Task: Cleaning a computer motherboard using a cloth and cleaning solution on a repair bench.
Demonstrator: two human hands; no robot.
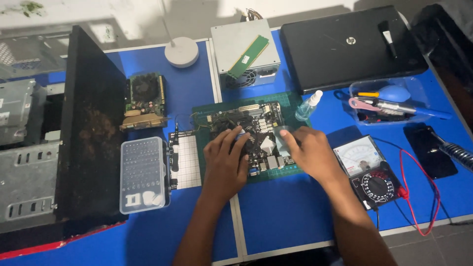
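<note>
While left hand (224,160) lies flat, fingers spread, on the motherboard (249,133), right hand (308,150) pinches a small pale part—keep bd steady, press evenly.

I see a smooth, matt blue tabletop (276,216). My bare hands rest on a green circuit board (246,128) studded with dull metal parts. Beside it sit a clear, frosted plastic bit case (144,175), a grey brushed-metal power supply (241,47), and a matt black plastic laptop (345,47).
</note>
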